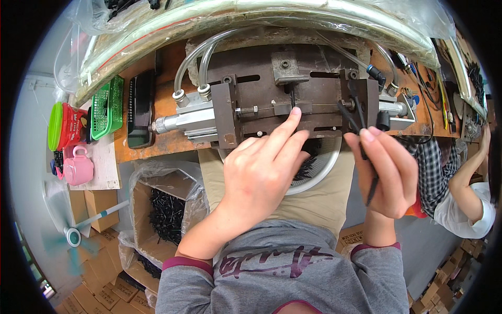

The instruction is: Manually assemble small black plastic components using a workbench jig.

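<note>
My left hand (264,170) reaches over a dark metal fixture (261,68) with its index finger stretched out. That fingertip touches a small metal block (285,108) in the middle, where a thin black piece (293,97) stands; the other fingers are apart. To the right, my right hand (389,170) pinches several slender black plastic pieces (354,116), which stick out above and below the fingers. One short black cylinder (383,121) shows by its fingertips. Pneumatic cylinders (188,123) with clear hoses flank the fixture.
Below the fixture, a white basket (319,175) holds black pieces. A plastic-lined carton (141,209) of similar pieces stands lower left, near a fan (73,237). Green basket (107,107), black tray (141,107) and pink cup (78,167) sit left. Another person (460,188) sits at right.
</note>
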### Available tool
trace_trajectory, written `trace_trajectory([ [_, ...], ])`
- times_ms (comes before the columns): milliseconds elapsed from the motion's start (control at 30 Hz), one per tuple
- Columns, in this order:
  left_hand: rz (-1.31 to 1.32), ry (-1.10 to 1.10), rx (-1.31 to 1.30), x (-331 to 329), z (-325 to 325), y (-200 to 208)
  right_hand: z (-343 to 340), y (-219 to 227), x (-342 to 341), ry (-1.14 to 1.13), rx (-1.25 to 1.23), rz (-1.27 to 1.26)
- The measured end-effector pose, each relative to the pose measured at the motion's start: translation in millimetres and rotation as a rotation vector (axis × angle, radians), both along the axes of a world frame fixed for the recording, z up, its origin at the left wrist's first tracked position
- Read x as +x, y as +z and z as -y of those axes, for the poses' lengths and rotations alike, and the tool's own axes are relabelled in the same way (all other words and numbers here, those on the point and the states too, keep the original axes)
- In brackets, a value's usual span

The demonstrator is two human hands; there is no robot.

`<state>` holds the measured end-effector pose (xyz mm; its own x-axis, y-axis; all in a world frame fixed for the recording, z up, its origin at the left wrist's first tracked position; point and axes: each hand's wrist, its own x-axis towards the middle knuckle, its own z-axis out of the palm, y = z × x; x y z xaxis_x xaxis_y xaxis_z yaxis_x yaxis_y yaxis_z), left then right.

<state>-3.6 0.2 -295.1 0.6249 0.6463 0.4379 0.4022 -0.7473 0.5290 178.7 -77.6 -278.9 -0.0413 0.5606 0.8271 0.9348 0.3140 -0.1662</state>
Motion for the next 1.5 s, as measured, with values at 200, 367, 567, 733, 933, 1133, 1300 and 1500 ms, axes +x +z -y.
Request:
trace_trajectory([
  [200,0.435,-0.126,-0.412,2.5,2.7,16.6,-0.3,-9.9,-14.3,0.227,-0.094,0.021],
  [367,0.423,-0.089,-0.396,-8.1,1.9,15.0,0.5,-12.9,-2.8,0.213,-0.134,-0.075],
  [567,-0.020,-0.016,0.135,-7.4,-0.1,-8.1,-2.2,-13.3,-3.6,0.224,-0.110,-0.821],
  [733,-0.171,0.012,0.188,2.9,-1.8,0.5,-1.2,-8.9,0.7,0.346,-0.217,-1.171],
  [933,-0.128,-0.023,0.082,-0.2,-4.1,5.2,6.3,1.2,5.0,0.506,-0.407,-1.619],
  [1133,0.378,-0.231,-0.466,-1.6,7.0,20.1,3.4,-2.3,-3.8,0.698,-0.647,-1.792],
  [1300,0.264,-0.083,-0.199,-17.3,6.1,30.0,-2.2,11.9,-7.8,0.340,-0.398,-1.544],
  [1500,0.030,0.025,0.074,-3.6,4.5,-10.6,13.2,-2.1,10.4,0.344,-0.188,-1.326],
])
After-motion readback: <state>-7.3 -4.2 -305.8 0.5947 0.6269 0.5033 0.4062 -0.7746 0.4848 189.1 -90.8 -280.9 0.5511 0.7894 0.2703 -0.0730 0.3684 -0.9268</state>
